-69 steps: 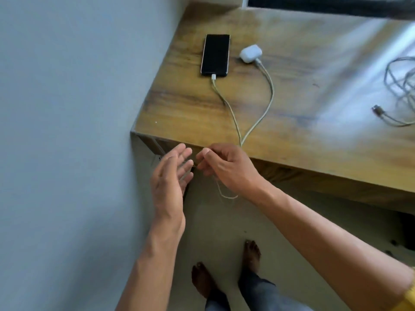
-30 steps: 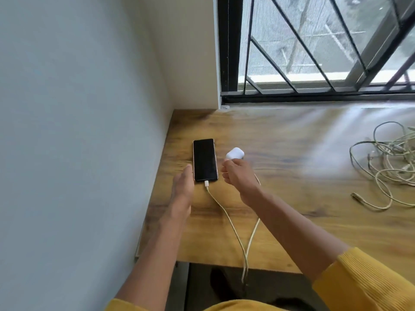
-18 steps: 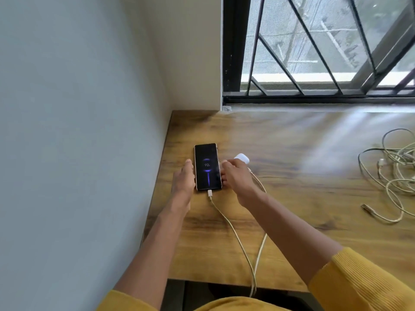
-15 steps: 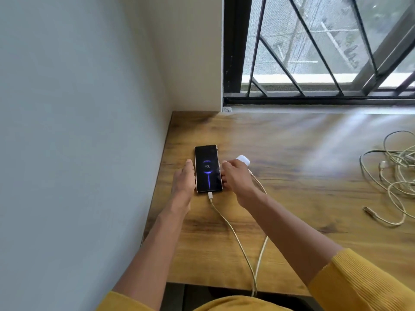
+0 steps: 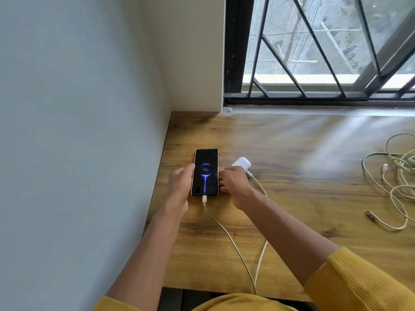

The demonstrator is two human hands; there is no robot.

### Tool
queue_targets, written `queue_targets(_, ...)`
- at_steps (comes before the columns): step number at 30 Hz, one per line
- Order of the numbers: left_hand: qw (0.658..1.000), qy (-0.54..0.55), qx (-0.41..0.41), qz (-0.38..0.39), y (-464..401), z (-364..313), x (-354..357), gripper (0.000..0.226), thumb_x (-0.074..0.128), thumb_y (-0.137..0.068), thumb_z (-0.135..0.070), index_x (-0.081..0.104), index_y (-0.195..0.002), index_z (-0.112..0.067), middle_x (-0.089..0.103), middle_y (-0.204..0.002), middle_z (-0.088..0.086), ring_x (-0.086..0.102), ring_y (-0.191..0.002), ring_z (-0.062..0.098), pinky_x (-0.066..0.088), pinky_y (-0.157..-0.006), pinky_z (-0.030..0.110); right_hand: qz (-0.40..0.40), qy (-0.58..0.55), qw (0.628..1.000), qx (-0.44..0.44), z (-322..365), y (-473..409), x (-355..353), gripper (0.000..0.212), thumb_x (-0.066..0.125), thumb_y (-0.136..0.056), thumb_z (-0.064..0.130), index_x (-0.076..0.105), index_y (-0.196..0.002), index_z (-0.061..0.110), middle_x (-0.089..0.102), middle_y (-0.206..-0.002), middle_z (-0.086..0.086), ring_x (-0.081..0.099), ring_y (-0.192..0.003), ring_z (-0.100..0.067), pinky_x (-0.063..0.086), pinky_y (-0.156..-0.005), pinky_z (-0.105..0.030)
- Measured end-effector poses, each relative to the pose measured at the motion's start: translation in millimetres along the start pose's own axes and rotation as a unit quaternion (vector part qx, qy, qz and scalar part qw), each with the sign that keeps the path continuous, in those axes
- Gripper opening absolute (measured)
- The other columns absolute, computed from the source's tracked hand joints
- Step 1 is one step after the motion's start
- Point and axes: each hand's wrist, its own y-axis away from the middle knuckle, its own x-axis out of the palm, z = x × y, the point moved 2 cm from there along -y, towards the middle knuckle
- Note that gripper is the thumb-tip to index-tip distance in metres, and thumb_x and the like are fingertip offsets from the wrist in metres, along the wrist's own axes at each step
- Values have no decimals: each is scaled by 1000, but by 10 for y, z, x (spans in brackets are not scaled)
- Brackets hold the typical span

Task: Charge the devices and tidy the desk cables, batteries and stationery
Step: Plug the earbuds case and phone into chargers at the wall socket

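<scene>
A black phone (image 5: 206, 171) lies on the wooden desk (image 5: 292, 198) near the left wall. Its screen is lit with a charging ring and reads 92. A white cable (image 5: 226, 232) is plugged into its near end and runs off the desk's front edge. My left hand (image 5: 179, 187) lies along the phone's left side, thumb on its edge. My right hand (image 5: 233, 185) has loosely bent fingers whose tips touch the phone's right edge. A white earbud case (image 5: 242, 163) sits just behind my right hand, with its own cable (image 5: 260, 254) leading off the front edge.
A tangle of pale loose cables (image 5: 395, 176) lies at the desk's right side, one plug end (image 5: 370, 213) pointing toward the middle. A grey wall (image 5: 78, 131) borders the desk on the left. A barred window (image 5: 314, 52) stands behind it.
My hands came up from below the desk edge to either side of the phone. The dark screen has lit up with the charging display. In the last half second the hands barely moved.
</scene>
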Motion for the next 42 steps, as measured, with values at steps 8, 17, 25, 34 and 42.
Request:
queue_targets(8, 1000, -7, 6, -10, 39, 25, 2, 23, 60, -105, -22, 75, -102, -5, 78, -93, 14, 74, -93, 25, 57, -87, 42, -6, -91, 996, 5, 26, 66, 13, 23, 47, -107, 7, 64, -122, 9, 73, -116, -17, 71, -95, -27, 55, -68, -33)
queue_targets(17, 986, 125, 100, -49, 196, -74, -33, 16, 65, -104, -14, 79, -108, -20, 81, -101, 0, 77, -86, 12, 58, -67, 22, 84, -157, 983, -39, 219, 222, -192, 32, 56, -99, 8, 68, -129, 9, 73, -104, -12, 61, -85, -25, 57, -68, -33)
queue_targets(25, 963, 188, 191, -13, 440, -363, -41, 17, 71, -100, -11, 80, -112, -16, 82, -104, 6, 77, -92, 21, 61, -71, 29, 184, -195, 955, -128, 504, 585, -398, 30, 58, -104, 12, 61, -133, 5, 73, -109, -16, 67, -80, -23, 57, -71, -34)
queue_targets(34, 940, 245, 227, 75, 597, -489, -39, 25, 68, -99, -6, 77, -122, -7, 79, -112, 12, 76, -96, 24, 62, -75, 31, 251, -210, 926, -191, 687, 877, -577, 18, 62, -99, 15, 74, -113, 18, 73, -107, -10, 70, -79, -23, 58, -71, -35)
queue_targets(42, 901, 315, 257, 153, 728, -579, -73, 35, 71, -94, -15, 73, -127, -5, 77, -119, 13, 74, -106, 24, 61, -93, 38, 308, -218, 893, -244, 858, 1057, -593, 33, 90, -78, 31, 75, -106, 23, 73, -103, -3, 66, -83, -18, 45, -75, -38)
